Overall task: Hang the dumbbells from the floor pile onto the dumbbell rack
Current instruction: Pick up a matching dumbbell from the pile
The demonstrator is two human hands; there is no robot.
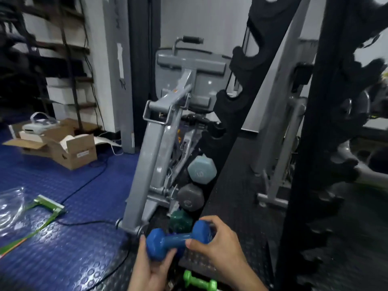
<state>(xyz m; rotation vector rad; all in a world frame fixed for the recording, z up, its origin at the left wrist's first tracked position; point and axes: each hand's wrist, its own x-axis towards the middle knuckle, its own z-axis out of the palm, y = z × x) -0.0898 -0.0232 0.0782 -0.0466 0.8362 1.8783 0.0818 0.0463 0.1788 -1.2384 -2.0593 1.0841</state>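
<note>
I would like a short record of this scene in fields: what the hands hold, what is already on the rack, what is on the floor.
held: blue dumbbell, roughly level, in both hands
left hand: grips the dumbbell's left head from below
right hand: grips its right head and handle
rack: black, slanted, upper slots free
on rack: light blue dumbbell, grey dumbbell, dark green dumbbell, stacked low
floor: green dumbbell below the hands
behind rack: grey machine
far left: cardboard box
</note>
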